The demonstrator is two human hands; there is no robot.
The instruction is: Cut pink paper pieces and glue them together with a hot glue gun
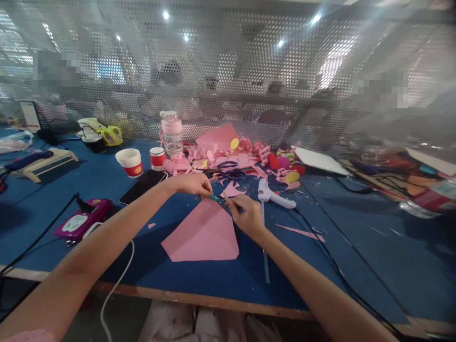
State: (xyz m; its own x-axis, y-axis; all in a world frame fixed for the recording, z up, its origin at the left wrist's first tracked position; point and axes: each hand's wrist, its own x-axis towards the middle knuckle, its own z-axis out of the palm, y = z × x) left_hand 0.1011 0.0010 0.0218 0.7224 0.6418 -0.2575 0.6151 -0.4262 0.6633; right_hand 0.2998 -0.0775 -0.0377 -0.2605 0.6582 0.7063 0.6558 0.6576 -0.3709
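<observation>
My left hand (195, 184) reaches across above the top of a pink paper sheet (203, 235). Its fingers are closed on a slim teal object (214, 197), too small to identify. Facing it from the right, my right hand (247, 213) is pinched, its fingertips just short of the teal object's end. Whatever those fingertips hold, if anything, is hidden. The angular sheet lies flat on the blue table (149, 256) below both hands. Just beyond the hands are a small pink paper scrap (232, 190) and dark-handled scissors (233, 175). A white glue gun (274, 195) lies right of my right hand.
Pink paper scraps (181, 164) are heaped along the perforated metal screen (213, 61). Paper cups (128, 162), a pink-lidded bottle (172, 133) and a black phone (140, 186) stand or lie left. A purple power strip (83, 218) trails cords. A glue stick (265, 266) lies near the front.
</observation>
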